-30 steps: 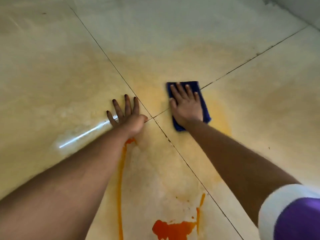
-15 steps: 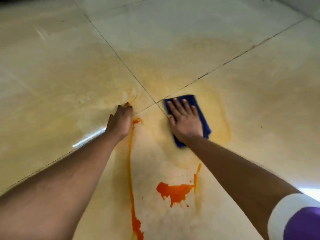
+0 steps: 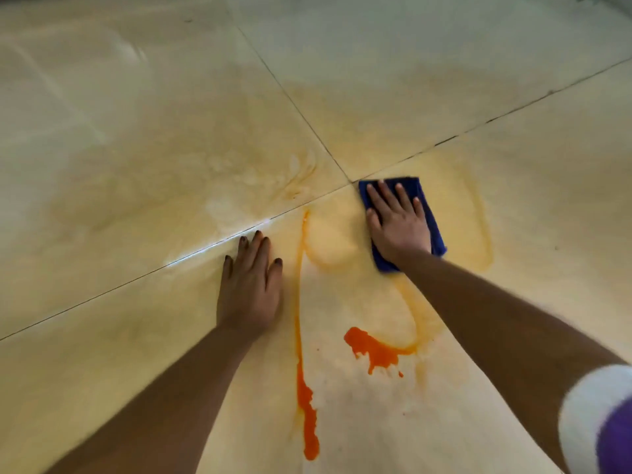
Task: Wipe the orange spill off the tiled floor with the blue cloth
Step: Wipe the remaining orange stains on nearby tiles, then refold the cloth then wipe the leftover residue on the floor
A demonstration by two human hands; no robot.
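I am looking down at a glossy cream tiled floor (image 3: 143, 138), where dark grout lines (image 3: 301, 114) are crossing just beyond my right hand (image 3: 398, 227). That hand is lying flat, fingers spread, pressing down on the blue cloth (image 3: 434, 227), which is sitting folded on the near-right tile right at the crossing. My left hand (image 3: 251, 285) is resting palm-down and flat on the bare tile, holding nothing, just beside a thin orange streak. The orange spill (image 3: 374, 348) is showing as a bright patch nearer me, between my forearms, with a long drip (image 3: 307, 415) running toward the bottom edge. Pale yellow smears (image 3: 478, 217) are looping around the cloth. A white-and-purple sleeve (image 3: 595, 419) is showing at the lower right.
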